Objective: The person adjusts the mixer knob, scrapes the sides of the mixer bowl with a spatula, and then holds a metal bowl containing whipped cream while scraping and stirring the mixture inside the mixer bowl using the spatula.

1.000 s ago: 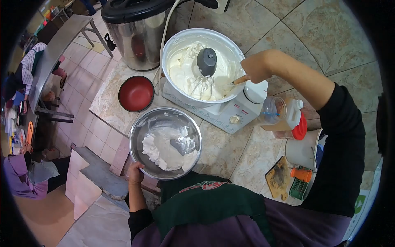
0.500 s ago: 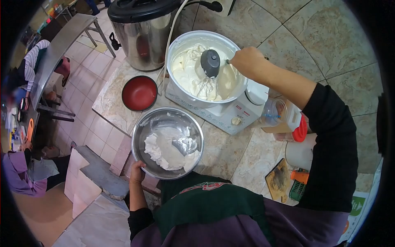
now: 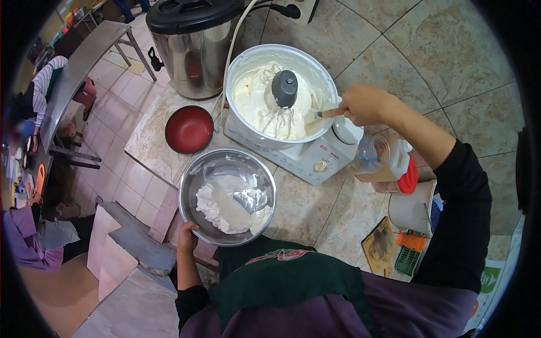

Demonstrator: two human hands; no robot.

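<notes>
My left hand [image 3: 187, 236] grips the near left rim of a steel mixing bowl [image 3: 189, 211], thumb over the edge. White cream or powder [image 3: 209, 204] lies inside it, with a shiny smeared patch on the right. My right hand [image 3: 363, 105] is closed around the handle of a spatula [image 3: 329, 113] at the right rim of the white mixer bowl [image 3: 232, 67]; its blade is hidden in the cream. Thick pale whipped cream [image 3: 255, 97] fills that bowl. The grey mixer head and wire whisks [image 3: 280, 121] stand in the cream, above the white stand mixer base [image 3: 315, 160].
A red bowl [image 3: 189, 129] sits left of the mixer, near the counter edge. Behind it stands a large steel drum with a black lid [image 3: 194, 19]. Jars, a jug [image 3: 399, 160] and a cutting board [image 3: 378, 246] are at right. Other people sit at left.
My right hand has moved down and right along the mixer bowl's rim, with the spatula still in it. My left hand stays on the steel bowl.
</notes>
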